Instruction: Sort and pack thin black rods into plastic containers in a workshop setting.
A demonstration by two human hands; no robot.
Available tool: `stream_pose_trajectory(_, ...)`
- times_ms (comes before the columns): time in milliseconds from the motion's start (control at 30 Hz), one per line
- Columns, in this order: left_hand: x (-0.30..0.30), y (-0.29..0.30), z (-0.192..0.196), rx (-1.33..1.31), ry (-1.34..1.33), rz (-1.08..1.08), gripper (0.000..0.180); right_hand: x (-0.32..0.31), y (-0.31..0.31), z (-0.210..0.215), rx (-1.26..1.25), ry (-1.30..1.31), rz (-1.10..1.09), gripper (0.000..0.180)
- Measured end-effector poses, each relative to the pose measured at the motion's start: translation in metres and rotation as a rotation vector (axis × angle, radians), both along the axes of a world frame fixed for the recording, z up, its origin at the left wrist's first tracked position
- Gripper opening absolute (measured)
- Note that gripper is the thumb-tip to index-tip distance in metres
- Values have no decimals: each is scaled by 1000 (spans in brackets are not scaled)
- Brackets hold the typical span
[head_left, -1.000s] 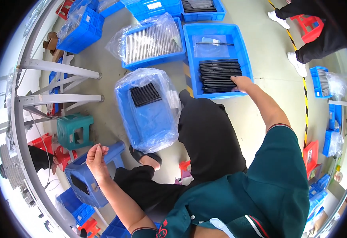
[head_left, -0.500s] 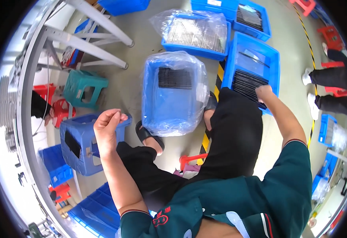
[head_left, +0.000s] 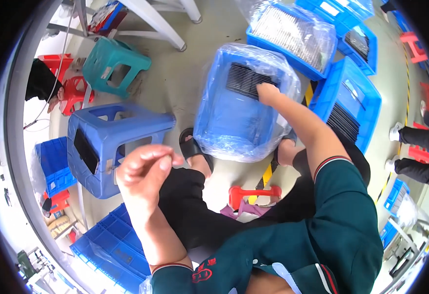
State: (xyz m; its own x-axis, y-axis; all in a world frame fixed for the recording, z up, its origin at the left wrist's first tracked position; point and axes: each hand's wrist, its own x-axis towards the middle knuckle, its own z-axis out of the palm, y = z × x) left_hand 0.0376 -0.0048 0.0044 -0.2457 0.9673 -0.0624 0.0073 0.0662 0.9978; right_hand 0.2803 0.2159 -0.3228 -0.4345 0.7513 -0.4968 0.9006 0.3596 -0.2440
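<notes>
Item: stack of black ribbed flat strips, lying at the far end of a blue plastic crate lined with clear plastic film, which stands on the floor before our knees. Our right hand rests on the stack's near right edge, fingers curled down onto it; whether they clamp a strip we cannot tell. Our left hand hangs raised and empty, fingers loosely curled together, well apart from the stack, beside a blue plastic stool.
</notes>
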Motion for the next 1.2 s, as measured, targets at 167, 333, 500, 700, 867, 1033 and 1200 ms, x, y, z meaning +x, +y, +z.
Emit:
stream_pose_trajectory(167, -12, -6, 3, 39, -77, 31, 15, 17, -14, -68, 276, -59, 40, 24)
stream_pose_trajectory(333, -17, -3, 4, 66, -79, 53, 18, -8, -29, -81, 279, -186, 56, 23)
stream_pose_trajectory(500, -14, 4, 0, 88, -5, 16, 18, -13, -33, -112, 358, -319, -56, 20)
stream_pose_trajectory(700, -20, -3, -1, 71, 14, 11, 17, -18, -17, -110, 332, -173, -81, 17)
stream_pose_trajectory(867, -20, -1, 1, 94, 22, -1, 17, -14, 2, -94, 247, -201, 10, 16)
stream_pose_trajectory(1033, -20, -8, 6, 78, -84, 28, 18, -5, 8, -70, 189, -140, 146, 16)
stream_pose_trajectory(1200, -19, -17, 13, 52, -153, 62, 16, -14, 4, -32, 127, -36, 260, 21)
